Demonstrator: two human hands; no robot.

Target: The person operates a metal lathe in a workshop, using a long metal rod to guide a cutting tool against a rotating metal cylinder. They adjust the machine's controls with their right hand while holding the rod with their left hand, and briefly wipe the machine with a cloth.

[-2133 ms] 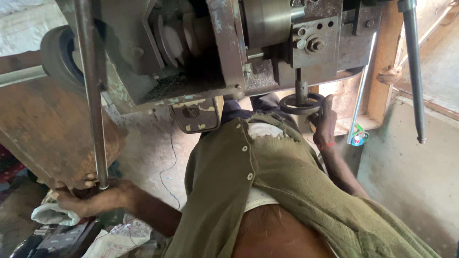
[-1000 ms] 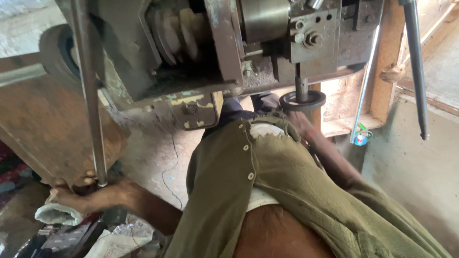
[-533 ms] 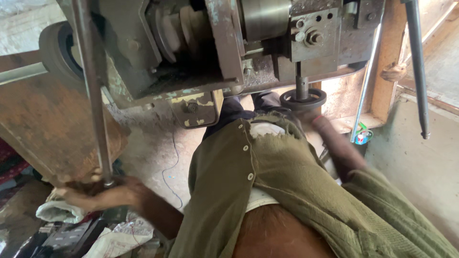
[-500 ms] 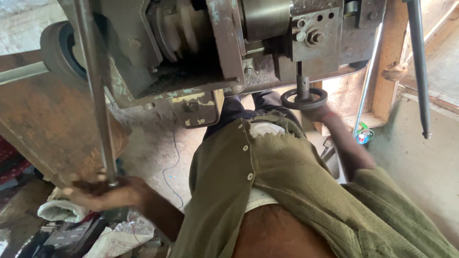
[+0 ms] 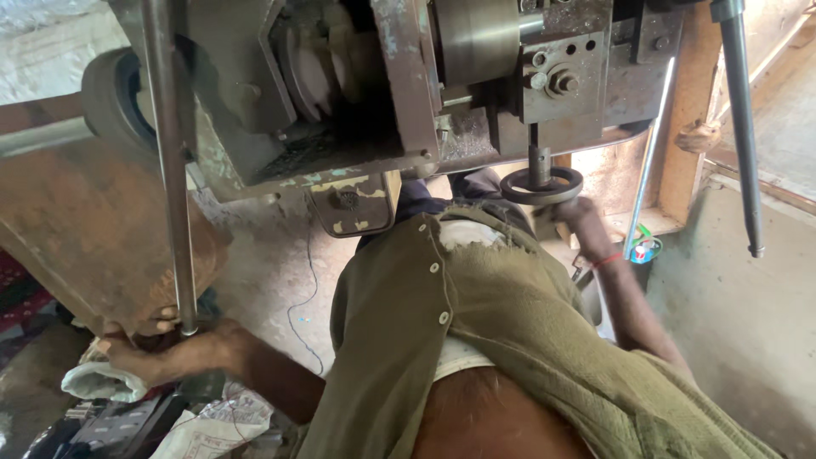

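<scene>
- Left hand (image 5: 161, 353), lower left of frame, wraps the long steel lever (image 5: 170, 170)'s end, white rag (image 5: 102, 382) below; hold steady.
- Right hand (image 5: 578, 212) closes on the small handwheel (image 5: 541, 185), right of centre; turn gently.

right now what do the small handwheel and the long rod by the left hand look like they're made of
Handwheel: dark metal, probably cast iron or steel, dull and worn, on a short grey shaft. The right hand rests at its rim.
Long rod: bare steel by its look, grey with a soft sheen down its length. The left hand is at its lower end, also holding a pale cloth, seemingly woven fabric.
</scene>
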